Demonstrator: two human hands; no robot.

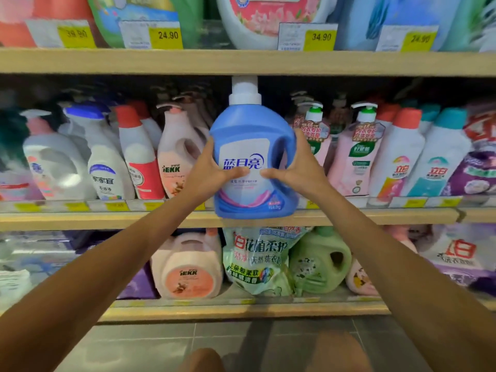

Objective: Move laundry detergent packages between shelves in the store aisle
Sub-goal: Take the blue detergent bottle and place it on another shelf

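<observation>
A blue detergent bottle (251, 135) with a white cap and a white label is held upright in front of the middle shelf (107, 218). Its base hangs at the shelf's front edge, its cap just under the upper shelf board. My left hand (212, 173) grips its left side, thumb across the label. My right hand (298, 167) grips the right side by the handle, thumb on the label too. Both arms reach forward from the bottom corners.
Pink, white and red-capped bottles crowd the middle shelf on both sides. The lower shelf (241, 310) holds a pink jug (188, 269), a green refill pouch (257, 261) and a green jug (319, 261). The upper shelf (241, 63) carries large jugs behind yellow price tags.
</observation>
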